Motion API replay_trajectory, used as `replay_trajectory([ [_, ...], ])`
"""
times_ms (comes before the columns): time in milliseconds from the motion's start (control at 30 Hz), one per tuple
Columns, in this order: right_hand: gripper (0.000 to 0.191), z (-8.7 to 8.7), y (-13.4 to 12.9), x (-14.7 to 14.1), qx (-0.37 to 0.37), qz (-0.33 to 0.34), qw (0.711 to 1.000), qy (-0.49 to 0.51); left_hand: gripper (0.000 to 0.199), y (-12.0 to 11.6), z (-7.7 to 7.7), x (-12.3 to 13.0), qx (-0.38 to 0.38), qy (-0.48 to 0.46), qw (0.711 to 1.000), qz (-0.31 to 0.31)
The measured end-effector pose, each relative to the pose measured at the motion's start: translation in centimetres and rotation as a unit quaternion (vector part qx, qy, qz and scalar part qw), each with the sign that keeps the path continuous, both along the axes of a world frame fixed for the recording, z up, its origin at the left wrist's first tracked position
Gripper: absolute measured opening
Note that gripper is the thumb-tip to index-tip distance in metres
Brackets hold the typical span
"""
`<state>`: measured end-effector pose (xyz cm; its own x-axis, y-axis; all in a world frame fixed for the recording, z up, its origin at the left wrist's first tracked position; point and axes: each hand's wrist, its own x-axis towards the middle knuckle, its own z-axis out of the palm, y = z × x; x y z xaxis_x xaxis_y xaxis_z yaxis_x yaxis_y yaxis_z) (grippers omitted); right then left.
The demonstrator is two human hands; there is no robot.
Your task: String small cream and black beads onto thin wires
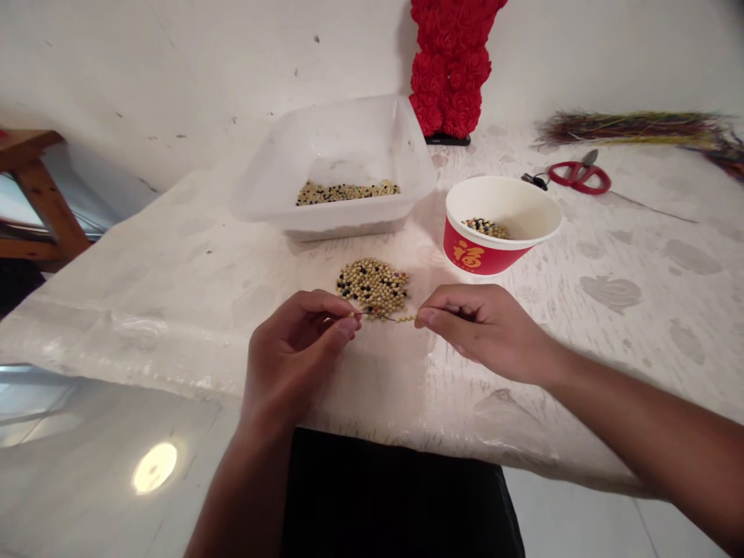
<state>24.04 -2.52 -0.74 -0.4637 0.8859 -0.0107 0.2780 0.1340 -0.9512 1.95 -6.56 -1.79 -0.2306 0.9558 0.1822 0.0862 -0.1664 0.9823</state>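
Left hand [299, 341] and right hand [491, 329] pinch the beaded thread [401, 319] in their fingers, at the near edge of the bead pile [372, 285]. Few beads [407, 318] seem threaded; many remain loose, also in the tub [331, 215] behind it.

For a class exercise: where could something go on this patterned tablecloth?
Bare cloth: left of the translucent plastic tub; right of the red paper bowl, nearer than the red-handled scissors. Crowded: where left hand and right hand hold a beaded strand beside the tan bead pile.

Thin dark strand [388, 317], near-horizontal, pale yellow beads [405, 318] along right end; loose tan-and-black bead pile [372, 285] alongside.
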Motion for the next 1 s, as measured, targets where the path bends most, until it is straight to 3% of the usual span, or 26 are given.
replay_trajectory([
  [200,0.029,0.0,0.0,0.1,0.002,0.015,1.0,0.009,0.013,-0.4,0.6,0.1,-0.021,0.069,0.997,0.003],
  [300,0.026,-0.3,0.3,0.4,-0.058,0.014,0.995,0.083,0.021,-0.4,0.7,0.3,-0.033,0.077,0.996,-0.01],
  [367,0.026,-0.6,0.6,0.6,-0.105,0.008,0.982,0.154,0.02,-0.4,0.6,0.5,-0.034,0.123,0.992,0.015],
  [467,0.025,-0.8,0.9,0.7,-0.136,0.017,0.97,0.203,0.012,-0.1,0.0,0.9,-0.022,0.273,0.961,0.047],
  [600,0.024,-0.9,1.0,0.7,-0.144,0.024,0.966,0.211,0.009,0.3,-0.8,1.1,0.025,0.399,0.916,0.012],
  [1000,0.023,-0.6,1.0,0.7,-0.131,0.043,0.97,0.202,0.008,0.4,-0.9,1.0,0.058,0.435,0.898,0.011],
])
